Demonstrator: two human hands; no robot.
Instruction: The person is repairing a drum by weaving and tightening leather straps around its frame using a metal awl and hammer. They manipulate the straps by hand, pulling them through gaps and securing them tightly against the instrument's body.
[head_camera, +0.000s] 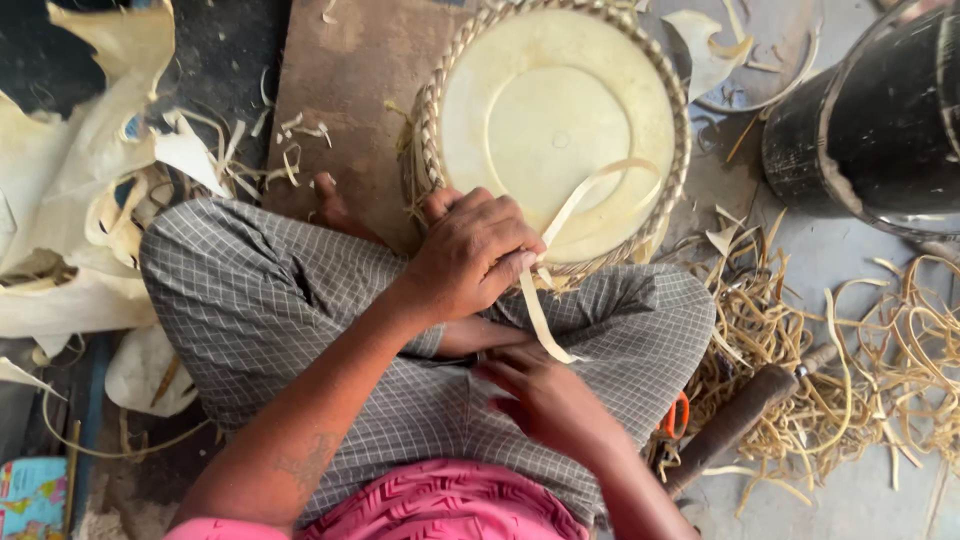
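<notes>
Sitting cross-legged on the floor, a person in checked grey trousers (300, 300) and a pink top (450, 505) is working on a round woven basket (560, 130), seen from a camera looking straight down. The basket is lying just past the knees with its pale, disc-shaped base facing up, ringed by a braided rim. It is resting partly on a brown board (350, 90) and against the person's shins.

The left hand (470, 255) is pressing on the near edge of the basket, fingers curled shut around a pale flat strip (560, 230). That strip is looping up over the basket's base and trailing down between the knees. The right hand (545, 395) is sitting lower, over the lap, just beside the strip's loose end; the picture is too blurred there to tell whether its fingers are closed on the strip or only near it.

To the right, a heap of thin tan shavings (850, 370) is covering the grey floor, with a dark wooden tool handle (735, 420) lying among them and orange scissor handles (678, 415) peeking out beside the knee. A black barrel (870, 120) is standing at the upper right. Pale sheets of peeled husk (70, 200) are piling up on the left.
</notes>
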